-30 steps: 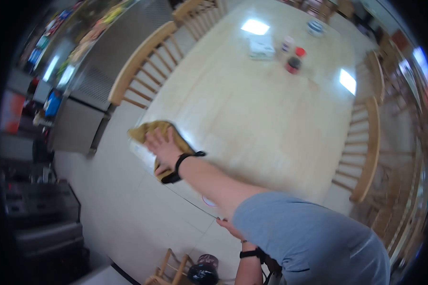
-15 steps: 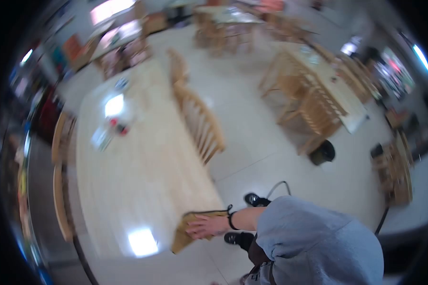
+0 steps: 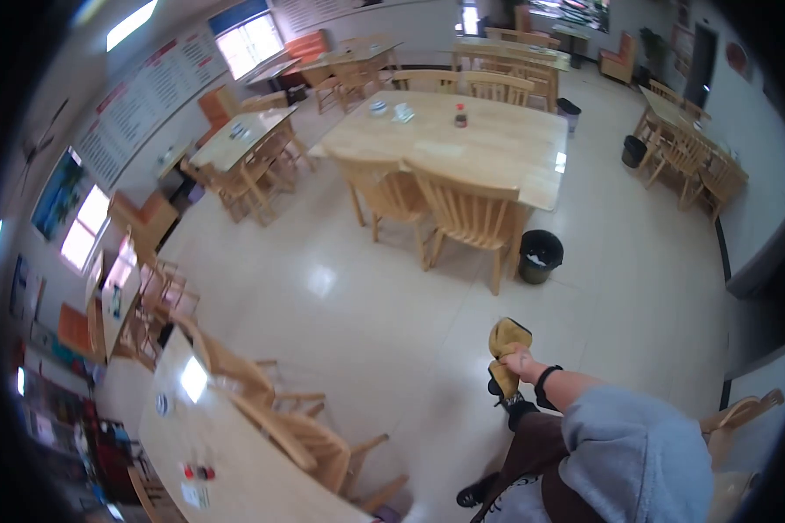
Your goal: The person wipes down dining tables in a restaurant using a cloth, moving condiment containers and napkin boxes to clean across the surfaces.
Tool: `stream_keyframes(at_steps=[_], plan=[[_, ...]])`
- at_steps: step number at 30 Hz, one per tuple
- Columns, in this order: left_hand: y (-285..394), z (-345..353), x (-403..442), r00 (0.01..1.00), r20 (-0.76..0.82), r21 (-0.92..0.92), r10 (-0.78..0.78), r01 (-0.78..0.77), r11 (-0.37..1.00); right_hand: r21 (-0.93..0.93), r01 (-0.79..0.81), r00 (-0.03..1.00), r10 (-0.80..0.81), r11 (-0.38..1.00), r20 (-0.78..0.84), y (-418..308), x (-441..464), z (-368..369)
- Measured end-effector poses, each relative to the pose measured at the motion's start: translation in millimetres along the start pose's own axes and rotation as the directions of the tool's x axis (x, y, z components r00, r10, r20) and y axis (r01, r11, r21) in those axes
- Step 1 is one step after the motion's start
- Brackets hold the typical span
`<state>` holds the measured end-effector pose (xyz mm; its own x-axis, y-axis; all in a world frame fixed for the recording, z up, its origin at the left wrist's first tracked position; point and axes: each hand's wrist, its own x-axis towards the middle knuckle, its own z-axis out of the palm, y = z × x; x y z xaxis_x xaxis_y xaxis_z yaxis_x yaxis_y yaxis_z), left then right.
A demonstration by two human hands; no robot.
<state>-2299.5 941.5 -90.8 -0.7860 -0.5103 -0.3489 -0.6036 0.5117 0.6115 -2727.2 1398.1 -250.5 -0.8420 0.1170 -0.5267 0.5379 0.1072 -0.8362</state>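
Observation:
My right hand [image 3: 518, 358] is closed around a bunched yellow-brown cloth [image 3: 508, 335] with a dark edge. Part of the cloth bulges above the fingers and part hangs below them. The hand is held out over the floor, just above one of my black shoes [image 3: 502, 383]. A black band circles the wrist, below a grey sleeve. My left hand does not show.
A wooden table [image 3: 506, 139] with a sauce bottle [image 3: 460, 115] and chairs stands ahead, with a black bin [image 3: 541, 257] by its corner. Another table [image 3: 262, 471] is at lower left, its chair [image 3: 314, 444] jutting into the aisle. More tables line the walls.
My right hand and the cloth have come off the near table and now hang over the floor. The view has swung right, so that table sits at lower left and another is ahead.

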Motion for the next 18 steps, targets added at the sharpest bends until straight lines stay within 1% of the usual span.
stream_keyframes(at_steps=[1,2,3,4,6,8,9,10,11,12,13,15,16,18], plan=[[56.3,-2.6,35.2,0.999,-0.022,-0.089,-0.044,0.042,0.995,0.218,-0.138,0.985,0.157,0.966,-0.073,-76.5,-36.3,-25.3],[87.3,4.8,62.7,0.975,-0.175,0.073,0.139,-0.127,0.989,0.363,-0.136,0.979,0.181,0.922,-0.095,-93.0,-21.3,-53.8],[140.3,2.6,88.3,1.0,-0.016,-0.073,0.024,-0.025,0.997,0.5,-0.122,0.972,0.206,0.858,-0.117,-108.9,-6.7,-82.1],[142.7,14.6,110.6,0.997,0.029,-0.12,0.065,-0.061,0.991,0.615,-0.105,0.966,0.227,0.781,-0.123,-123.3,9.7,-106.9],[142.9,48.2,164.2,0.983,0.089,-0.217,0.162,-0.14,0.966,0.817,-0.046,0.952,0.274,0.574,-0.139,-158.0,51.3,-156.0],[180.4,65.1,180.8,0.971,0.183,-0.1,0.156,-0.139,0.985,0.911,0.151,0.97,0.121,0.384,-0.212,-178.1,105.3,-210.5],[200.1,70.9,192.1,0.961,0.232,-0.043,0.149,-0.143,0.989,0.906,0.259,0.95,0.082,0.335,-0.302,-199.7,127.0,-233.9],[223.1,70.4,202.3,0.948,0.291,-0.035,0.13,-0.125,0.992,0.888,0.365,0.919,0.049,0.28,-0.392,-226.3,145.8,-258.3],[247.3,66.3,211.0,0.93,0.351,-0.027,0.11,-0.107,0.994,0.861,0.418,0.898,0.012,0.29,-0.44,-251.3,165.0,-282.8],[263.1,65.4,220.4,0.907,0.412,-0.019,0.088,-0.088,0.996,0.797,0.514,0.849,-0.053,0.316,-0.526,-275.8,186.0,-304.6],[268.2,64.8,235.5,0.908,0.412,0.034,0.078,-0.101,0.994,0.723,0.606,0.788,-0.123,0.333,-0.603,-302.1,205.8,-322.1],[272.3,56.1,278.5,0.908,0.414,0.137,0.065,-0.133,0.982,0.655,0.649,0.744,-0.145,0.387,-0.652,-351.7,234.2,-353.4],[290.0,49.6,307.5,0.888,0.454,0.269,0.08,-0.222,0.937,0.65,0.657,0.743,-0.183,0.381,-0.644,-370.7,246.9,-371.8],[315.2,30.9,372.5,0.838,0.54,0.503,0.079,-0.397,0.768,0.621,0.681,0.726,-0.249,0.388,-0.641,-408.3,260.2,-404.5]])
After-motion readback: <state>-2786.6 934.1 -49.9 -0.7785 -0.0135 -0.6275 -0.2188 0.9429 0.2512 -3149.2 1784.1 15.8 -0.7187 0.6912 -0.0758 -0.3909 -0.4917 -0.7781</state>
